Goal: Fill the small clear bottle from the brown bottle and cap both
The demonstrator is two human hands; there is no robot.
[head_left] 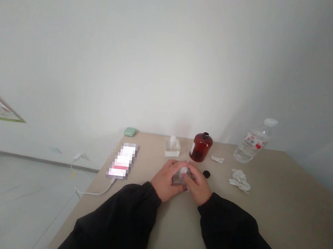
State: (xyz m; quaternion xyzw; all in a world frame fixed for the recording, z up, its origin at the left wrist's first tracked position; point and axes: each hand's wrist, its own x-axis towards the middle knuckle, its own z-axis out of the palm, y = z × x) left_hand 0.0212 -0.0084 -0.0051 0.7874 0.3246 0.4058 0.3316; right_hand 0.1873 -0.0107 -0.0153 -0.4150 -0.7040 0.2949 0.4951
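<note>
Between my two hands is a small clear bottle (178, 179) with a translucent top, low over the table. My left hand (165, 180) wraps around its left side, fingers curled behind it. My right hand (199, 186) closes on the right side, its thumb near the bottle's neck; fingers cover much of the bottle. Just beyond stands a square clear bottle (172, 148) with a whitish top. To its right is a reddish-brown bottle (201, 148) whose neck has no cap on it. A black cap (206, 174) lies beside my right hand.
Crumpled tissue (239, 181) and a smaller tissue scrap (217, 159) lie to the right. A labelled water bottle (252, 143) stands near the wall. On the left are a blurred-out phone (123, 161), its white cable (96, 193) hanging over the edge, and a green case (130, 131).
</note>
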